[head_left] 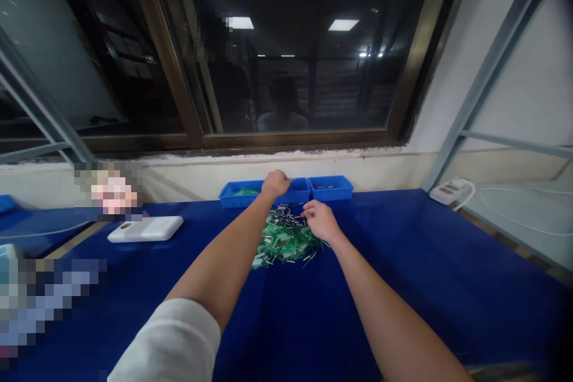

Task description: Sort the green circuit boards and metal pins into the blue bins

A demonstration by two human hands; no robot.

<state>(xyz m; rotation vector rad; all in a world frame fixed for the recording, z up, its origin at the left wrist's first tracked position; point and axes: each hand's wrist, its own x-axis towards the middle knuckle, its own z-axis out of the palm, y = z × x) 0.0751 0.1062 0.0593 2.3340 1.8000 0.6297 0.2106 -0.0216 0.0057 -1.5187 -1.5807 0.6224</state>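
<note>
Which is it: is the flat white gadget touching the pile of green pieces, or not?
Apart. The head view shows blue tabletop between the flat white gadget and the green pile, with the left arm crossing it.

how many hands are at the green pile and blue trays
2: the left hand is over the blue trays behind the pile, the right hand at the pile's right side.
</note>
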